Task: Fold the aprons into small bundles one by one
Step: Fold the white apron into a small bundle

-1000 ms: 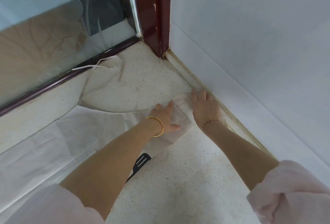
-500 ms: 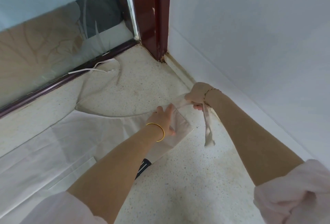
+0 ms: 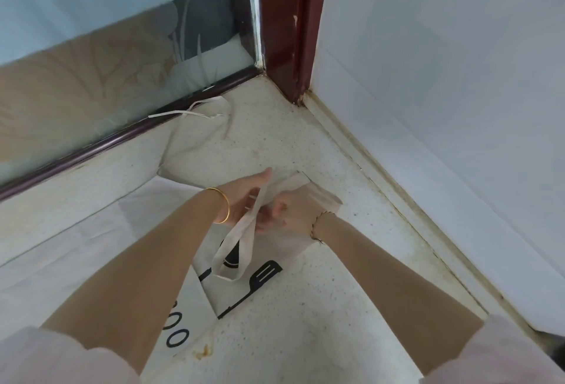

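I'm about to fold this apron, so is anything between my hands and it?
Nothing visible. The left hand and right hand are both at the apron, and its strap loops down between them over the printed part.
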`<state>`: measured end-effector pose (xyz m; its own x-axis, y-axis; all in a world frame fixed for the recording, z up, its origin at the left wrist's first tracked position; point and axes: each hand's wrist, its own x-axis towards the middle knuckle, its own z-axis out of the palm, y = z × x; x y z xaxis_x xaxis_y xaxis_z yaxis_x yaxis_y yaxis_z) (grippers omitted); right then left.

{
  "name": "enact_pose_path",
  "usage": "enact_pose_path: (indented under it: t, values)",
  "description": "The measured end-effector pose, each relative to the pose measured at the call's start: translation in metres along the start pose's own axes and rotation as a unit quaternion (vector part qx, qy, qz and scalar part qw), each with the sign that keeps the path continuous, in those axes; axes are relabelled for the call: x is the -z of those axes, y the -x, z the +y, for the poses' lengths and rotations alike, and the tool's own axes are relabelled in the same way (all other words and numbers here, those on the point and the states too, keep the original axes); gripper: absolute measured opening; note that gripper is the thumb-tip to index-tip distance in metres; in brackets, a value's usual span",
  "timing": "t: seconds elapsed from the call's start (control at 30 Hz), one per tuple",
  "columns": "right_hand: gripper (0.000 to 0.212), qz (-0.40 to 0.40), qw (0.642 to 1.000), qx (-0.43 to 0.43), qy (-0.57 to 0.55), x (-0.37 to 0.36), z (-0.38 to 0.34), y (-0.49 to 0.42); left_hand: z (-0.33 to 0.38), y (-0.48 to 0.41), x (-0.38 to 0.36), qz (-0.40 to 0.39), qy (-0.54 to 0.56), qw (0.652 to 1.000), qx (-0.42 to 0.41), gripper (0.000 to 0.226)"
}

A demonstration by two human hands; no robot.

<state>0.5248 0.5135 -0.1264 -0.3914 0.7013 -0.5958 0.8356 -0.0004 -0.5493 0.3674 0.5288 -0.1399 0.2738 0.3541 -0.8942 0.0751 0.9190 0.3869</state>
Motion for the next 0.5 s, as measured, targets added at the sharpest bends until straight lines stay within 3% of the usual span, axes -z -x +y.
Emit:
enact_pose_path:
  t: [0.07, 0.17, 0.3, 0.5]
  values:
    - [0.018, 0.096, 0.987, -0.03, 0.127, -0.007, 0.014, -0.008, -0.003, 0.001, -0.005, 0.046, -0.122, 0.991, -0.011, 0.063]
    - [0.029, 0.158, 0.978, -0.049, 0.128, -0.008, 0.033, -0.011, -0.008, 0.002, -0.01, 0.109, -0.194, 0.973, -0.056, 0.02]
    - [0.042, 0.168, 0.981, -0.074, 0.059, -0.003, 0.058, -0.017, -0.012, 0.0, -0.002, 0.111, -0.111, 0.987, -0.042, 0.016]
    - [0.048, 0.209, 0.971, -0.109, -0.031, -0.005, 0.062, -0.023, -0.022, 0.01, 0.018, 0.123, -0.149, 0.981, -0.019, 0.018]
